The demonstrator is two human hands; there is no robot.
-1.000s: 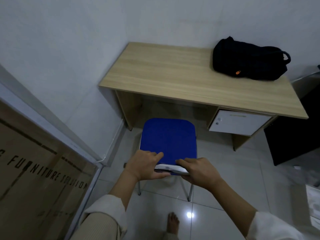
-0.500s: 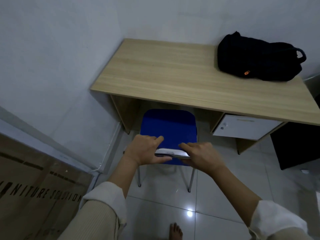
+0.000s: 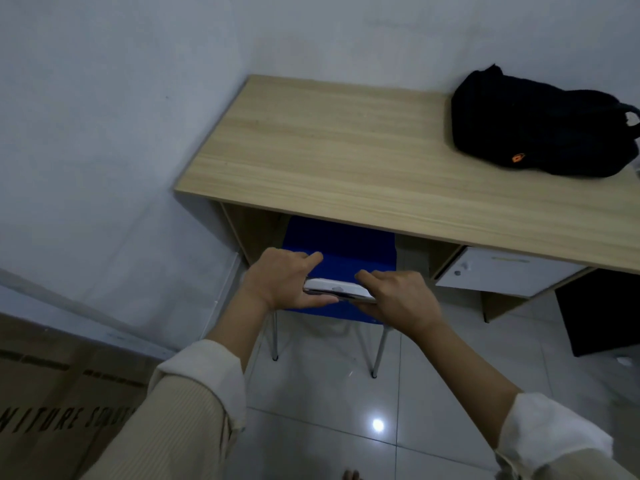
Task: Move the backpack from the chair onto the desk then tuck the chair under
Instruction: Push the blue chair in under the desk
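Note:
The black backpack lies on the far right of the wooden desk, against the wall. A chair with a blue seat and metal legs stands in the desk's opening, its front part hidden under the desktop. My left hand and my right hand both grip the top edge of the chair's backrest, side by side, thumbs toward me.
A white drawer unit hangs under the desk's right side, right of the chair. The wall runs along the left. A printed cardboard box stands at lower left. A dark object sits on the tiled floor at right.
Both hands have pushed the chair forward; its seat has slid from the open floor to partly under the desktop. The backpack has stayed in place.

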